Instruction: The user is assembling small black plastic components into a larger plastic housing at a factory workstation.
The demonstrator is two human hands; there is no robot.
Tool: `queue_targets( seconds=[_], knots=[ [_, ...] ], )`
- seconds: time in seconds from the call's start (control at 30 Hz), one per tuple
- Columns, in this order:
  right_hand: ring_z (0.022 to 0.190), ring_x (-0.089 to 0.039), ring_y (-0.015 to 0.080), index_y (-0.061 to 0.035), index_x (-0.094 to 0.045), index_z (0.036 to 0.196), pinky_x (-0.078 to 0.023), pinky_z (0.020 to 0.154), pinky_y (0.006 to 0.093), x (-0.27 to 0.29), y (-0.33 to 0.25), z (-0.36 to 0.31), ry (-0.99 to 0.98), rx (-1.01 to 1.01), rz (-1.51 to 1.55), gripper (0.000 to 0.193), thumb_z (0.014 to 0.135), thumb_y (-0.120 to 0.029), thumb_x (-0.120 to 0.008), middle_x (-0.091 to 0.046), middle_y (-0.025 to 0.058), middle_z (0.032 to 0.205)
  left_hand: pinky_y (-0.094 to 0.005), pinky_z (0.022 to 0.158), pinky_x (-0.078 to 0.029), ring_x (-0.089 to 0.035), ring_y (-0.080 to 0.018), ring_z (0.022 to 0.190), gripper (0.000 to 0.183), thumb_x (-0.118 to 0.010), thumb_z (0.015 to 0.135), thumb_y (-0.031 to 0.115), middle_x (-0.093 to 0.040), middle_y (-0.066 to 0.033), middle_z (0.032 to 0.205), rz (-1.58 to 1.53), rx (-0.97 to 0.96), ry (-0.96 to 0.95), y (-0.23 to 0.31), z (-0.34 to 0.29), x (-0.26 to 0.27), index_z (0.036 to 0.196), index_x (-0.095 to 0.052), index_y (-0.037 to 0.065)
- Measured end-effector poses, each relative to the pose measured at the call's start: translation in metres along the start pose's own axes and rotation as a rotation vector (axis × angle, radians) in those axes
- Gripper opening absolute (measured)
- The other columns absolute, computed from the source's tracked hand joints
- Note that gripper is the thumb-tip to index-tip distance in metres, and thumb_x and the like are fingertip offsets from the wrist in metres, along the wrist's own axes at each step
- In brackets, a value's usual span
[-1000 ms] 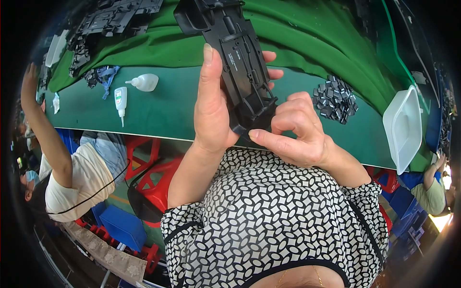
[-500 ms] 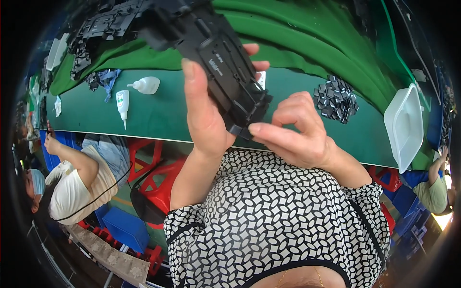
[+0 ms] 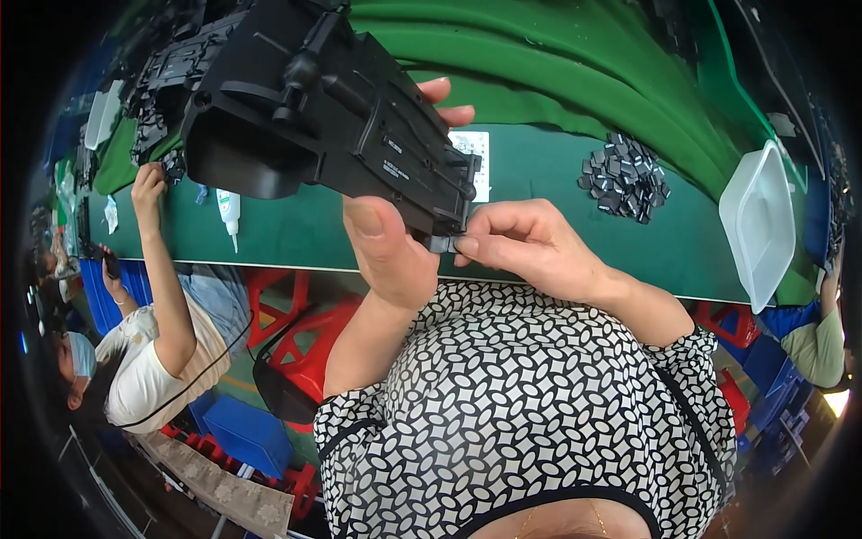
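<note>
My left hand (image 3: 395,242) grips a large black moulded plastic part (image 3: 323,135) and holds it up close to the camera, tilted with its wide end to the upper left. The thumb lies across its near edge. My right hand (image 3: 530,247) pinches a small dark clip (image 3: 442,242) against the part's lower right corner with thumb and forefinger. Both hands hover above the near edge of the green table (image 3: 557,242).
A pile of small black clips (image 3: 624,175) lies on the table to the right, next to a white plastic tub (image 3: 763,225). A white glue bottle (image 3: 230,211) and more black parts (image 3: 171,72) lie at the left. A co-worker's arm (image 3: 162,260) reaches onto the table there.
The black part has swung from upright to tilted left and come much closer to the camera. My right hand stays at its lower corner. The co-worker's arm has shifted along the table.
</note>
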State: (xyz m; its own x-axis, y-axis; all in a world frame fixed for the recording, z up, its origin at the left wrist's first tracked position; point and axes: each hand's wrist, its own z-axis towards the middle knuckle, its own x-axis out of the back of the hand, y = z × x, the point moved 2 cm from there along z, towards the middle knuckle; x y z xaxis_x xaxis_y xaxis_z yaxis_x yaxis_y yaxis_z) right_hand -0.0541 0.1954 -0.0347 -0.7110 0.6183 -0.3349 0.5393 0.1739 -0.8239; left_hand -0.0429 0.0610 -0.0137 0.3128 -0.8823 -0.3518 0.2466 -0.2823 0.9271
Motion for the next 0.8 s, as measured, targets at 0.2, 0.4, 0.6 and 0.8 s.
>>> queue_targets(
  seconds=[0.2,0.4,0.6,0.8],
  knots=[
    [0.078,-0.052,0.0042,-0.0004,-0.059,0.080,-0.042,0.071,0.0200,-0.001,0.004,-0.001,-0.007,0.012,0.013,0.018,0.091,-0.014,-0.055,-0.059,-0.0004,0.082,-0.0344,0.084,-0.044,-0.053,-0.0245,0.102,0.096,-0.040,0.077,0.075,-0.047,-0.0184,0.121,0.006,-0.011,0.007,-0.002,-0.004,0.000,0.127,-0.035,-0.007],
    [0.077,-0.051,0.0046,-0.0006,-0.059,0.079,-0.042,0.071,0.0203,-0.001,0.001,-0.001,-0.001,0.014,0.000,0.018,0.091,-0.013,-0.055,-0.058,-0.0003,0.081,-0.0357,0.084,-0.044,-0.054,-0.0245,0.101,0.094,-0.039,0.078,0.074,-0.046,-0.0193,0.121,-0.007,-0.036,0.033,-0.003,-0.003,-0.001,0.126,-0.036,-0.007],
    [0.076,-0.051,0.0049,0.0003,-0.059,0.080,-0.041,0.069,0.0206,0.001,-0.003,0.002,0.014,0.014,-0.009,0.017,0.090,-0.013,-0.055,-0.058,0.0000,0.080,-0.0363,0.086,-0.043,-0.054,-0.0243,0.101,0.091,-0.041,0.080,0.071,-0.047,-0.0196,0.121,-0.062,-0.055,0.011,-0.008,0.001,0.000,0.128,-0.035,-0.006],
    [0.070,-0.051,0.0071,0.0013,-0.063,0.082,-0.042,0.064,0.0223,-0.005,-0.006,-0.001,0.093,0.150,-0.165,0.017,0.087,-0.014,-0.057,-0.062,0.0015,0.076,-0.0373,0.089,-0.044,-0.053,-0.0253,0.103,0.085,-0.039,0.082,0.069,-0.045,-0.0188,0.124,-0.078,0.005,-0.069,-0.006,-0.005,0.010,0.130,-0.034,0.000]
  ],
)
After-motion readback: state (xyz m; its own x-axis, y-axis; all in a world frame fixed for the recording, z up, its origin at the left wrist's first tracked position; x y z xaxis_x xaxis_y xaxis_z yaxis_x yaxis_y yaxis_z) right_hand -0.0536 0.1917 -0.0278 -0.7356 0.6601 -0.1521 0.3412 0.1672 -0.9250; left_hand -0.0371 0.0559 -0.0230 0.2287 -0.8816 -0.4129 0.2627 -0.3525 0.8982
